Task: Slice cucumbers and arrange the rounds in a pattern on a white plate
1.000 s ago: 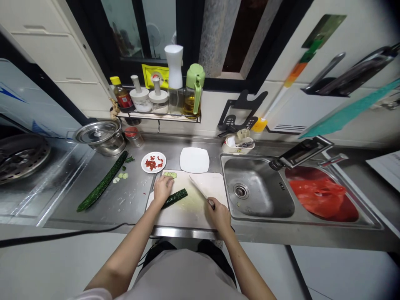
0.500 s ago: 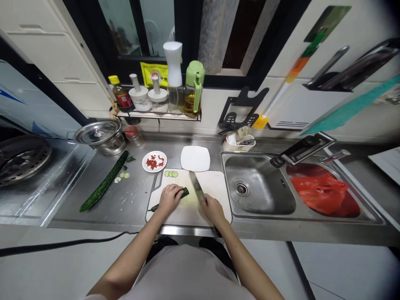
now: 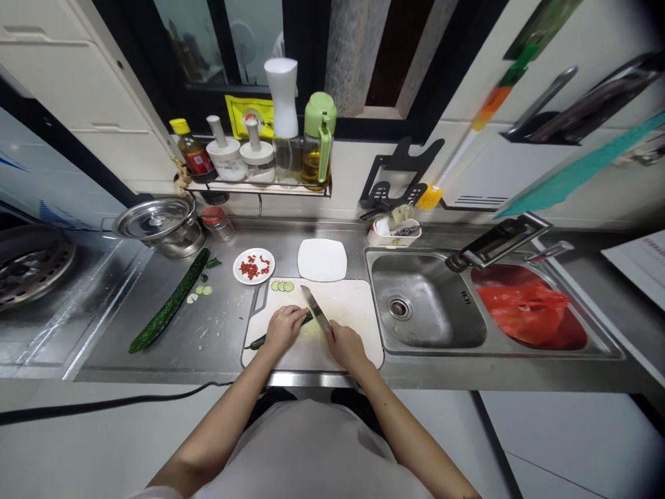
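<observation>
My left hand lies curled over a piece of cucumber on the white cutting board, holding it down. My right hand grips the handle of a knife, whose blade rests against the cucumber's right end beside my left fingers. Three cucumber slices lie at the board's far left corner.
A long whole cucumber and a few scraps lie on the steel counter to the left. A small plate of red chilli pieces and an empty white square plate sit behind the board. The sink is right of it, a lidded pot at the far left.
My left hand slid from the slices onto the cucumber piece. My right hand brought the knife leftward until the blade met the cucumber's end.
</observation>
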`<state>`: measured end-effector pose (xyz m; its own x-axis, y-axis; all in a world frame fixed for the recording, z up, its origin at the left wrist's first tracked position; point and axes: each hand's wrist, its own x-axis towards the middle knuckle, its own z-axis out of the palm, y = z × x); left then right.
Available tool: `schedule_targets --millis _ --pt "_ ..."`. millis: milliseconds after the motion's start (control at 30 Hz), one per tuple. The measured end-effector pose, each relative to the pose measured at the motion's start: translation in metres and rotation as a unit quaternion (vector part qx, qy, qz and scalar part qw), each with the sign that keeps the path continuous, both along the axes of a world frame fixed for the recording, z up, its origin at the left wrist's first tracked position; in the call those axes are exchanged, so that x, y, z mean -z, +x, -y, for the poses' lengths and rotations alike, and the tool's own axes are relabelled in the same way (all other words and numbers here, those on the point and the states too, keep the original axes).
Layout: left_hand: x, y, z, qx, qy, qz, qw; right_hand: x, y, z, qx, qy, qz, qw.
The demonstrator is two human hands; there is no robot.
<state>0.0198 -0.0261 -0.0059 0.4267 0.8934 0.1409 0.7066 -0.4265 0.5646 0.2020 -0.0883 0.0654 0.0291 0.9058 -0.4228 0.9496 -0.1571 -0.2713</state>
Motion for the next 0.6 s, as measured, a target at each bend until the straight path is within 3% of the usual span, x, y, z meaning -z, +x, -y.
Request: schedule_targets --millis 600 --pt "0.003 0.0001 0.0022 0.01 0.015 0.001 1.0 -0.0053 -0.0101 -0.0016 -0.015 -0.012 0.008 1.0"
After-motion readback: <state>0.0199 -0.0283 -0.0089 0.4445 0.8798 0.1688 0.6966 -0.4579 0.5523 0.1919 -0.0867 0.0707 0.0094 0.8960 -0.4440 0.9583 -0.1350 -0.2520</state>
